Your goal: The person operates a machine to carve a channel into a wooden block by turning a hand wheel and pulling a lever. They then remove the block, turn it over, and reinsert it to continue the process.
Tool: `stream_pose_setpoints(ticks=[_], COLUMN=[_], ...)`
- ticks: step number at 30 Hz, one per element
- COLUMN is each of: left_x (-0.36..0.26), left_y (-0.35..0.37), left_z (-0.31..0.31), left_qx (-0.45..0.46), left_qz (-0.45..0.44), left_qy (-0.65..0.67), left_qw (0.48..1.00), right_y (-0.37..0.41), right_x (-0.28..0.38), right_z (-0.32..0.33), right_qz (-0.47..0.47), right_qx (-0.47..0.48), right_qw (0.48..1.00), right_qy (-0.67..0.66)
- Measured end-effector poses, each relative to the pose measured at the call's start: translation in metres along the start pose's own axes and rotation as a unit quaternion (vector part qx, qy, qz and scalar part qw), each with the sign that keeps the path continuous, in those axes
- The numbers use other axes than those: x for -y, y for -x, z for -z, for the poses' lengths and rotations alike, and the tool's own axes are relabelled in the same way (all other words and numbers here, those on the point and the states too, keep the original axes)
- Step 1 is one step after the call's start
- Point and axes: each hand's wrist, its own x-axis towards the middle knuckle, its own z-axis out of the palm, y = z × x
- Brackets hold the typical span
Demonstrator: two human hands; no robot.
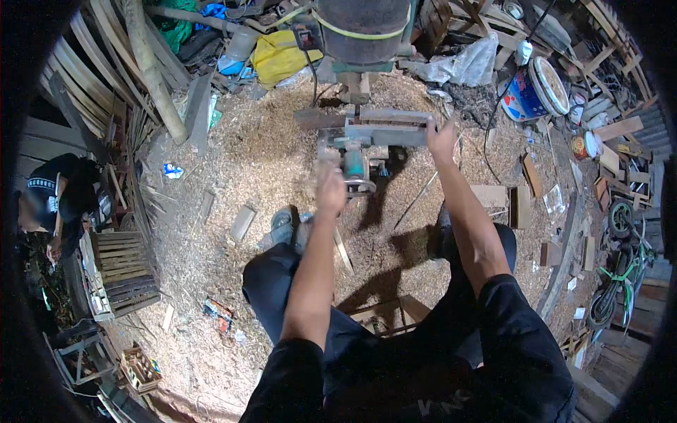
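Observation:
In front of me on the shavings stands a small machine with a green motor housing (355,163) and a round handwheel (361,186) below it. A long grey flat bed (388,134) runs across its top, with a brown strip along its far side. My right hand (442,143) is closed around the right end of this bed, thumb up. Smeared by motion, my left hand (330,189) is at the machine's left side, right beside the motor and handwheel; its fingers are blurred.
A large dark drum (363,32) stands beyond the machine. Wood shavings (233,169) cover the floor, with offcuts such as a block (243,221). A blue-and-white bucket (525,95) and a green bike (620,275) are at right. Another person (53,194) is at left near a slatted crate (125,257).

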Motion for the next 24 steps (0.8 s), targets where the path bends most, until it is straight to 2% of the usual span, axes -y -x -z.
stream_pose_setpoints(ticks=[1, 2, 3, 5, 7, 9, 11, 12, 15, 16, 17, 19, 20, 22, 23, 24], left_x=[0.014, 0.028, 0.036, 0.032, 0.009, -0.032, -0.078, -0.074, -0.067, -0.056, -0.04, 0.019, 0.018, 0.009, 0.002, -0.016], left_y=[0.002, 0.003, 0.003, -0.003, -0.015, -0.02, -0.014, -0.005, -0.003, -0.007, -0.008, -0.008, -0.011, -0.012, -0.013, -0.018], left_z=[0.003, 0.006, 0.009, 0.006, 0.003, -0.005, -0.002, -0.018, -0.009, -0.016, -0.017, -0.029, -0.031, -0.027, -0.023, -0.011], left_qx=[0.002, 0.005, 0.027, 0.034, 0.002, -0.013, 0.038, -0.059, -0.015, -0.077, -0.065, -0.072, -0.069, -0.057, -0.05, -0.043], left_qz=[0.045, 0.089, 0.138, 0.155, 0.094, 0.0, -0.008, -0.085, -0.088, -0.081, -0.032, -0.046, -0.001, 0.09, 0.092, 0.095], left_qy=[-0.004, -0.009, -0.08, -0.098, 0.005, 0.04, -0.007, -0.084, -0.154, -0.127, -0.061, 0.043, 0.013, -0.047, -0.022, 0.002], left_qw=[0.999, 0.996, 0.987, 0.983, 0.996, 0.999, 0.999, 0.991, 0.984, 0.986, 0.995, 0.995, 0.998, 0.993, 0.994, 0.995], right_y=[0.004, 0.01, 0.016, 0.027, 0.044, 0.046, 0.038, 0.035, 0.022, 0.02, 0.023, 0.021, 0.03, 0.058, 0.074, 0.094], right_x=[0.029, 0.054, 0.061, 0.064, 0.063, 0.063, 0.059, 0.059, 0.059, 0.059, 0.058, 0.059, 0.057, 0.06, 0.065, 0.062], right_z=[0.018, 0.039, 0.037, 0.029, 0.015, 0.009, 0.012, 0.01, 0.013, 0.016, 0.021, 0.025, 0.027, 0.035, 0.036, 0.029], right_qz=[0.073, 0.127, 0.192, 0.313, 0.33, 0.334, 0.324, 0.314, 0.325, 0.334, 0.333, 0.34, 0.337, 0.305, 0.288, 0.247], right_qx=[-0.042, 0.003, 0.035, 0.102, 0.171, 0.211, 0.229, 0.223, 0.25, 0.251, 0.238, 0.204, 0.126, 0.065, 0.036, 0.085], right_qw=[0.996, 0.992, 0.979, 0.938, 0.918, 0.905, 0.904, 0.912, 0.899, 0.896, 0.902, 0.914, 0.932, 0.95, 0.957, 0.962], right_qy=[0.03, 0.026, 0.054, 0.112, 0.141, 0.156, 0.161, 0.138, 0.154, 0.152, 0.134, 0.093, 0.035, 0.006, -0.011, -0.08])
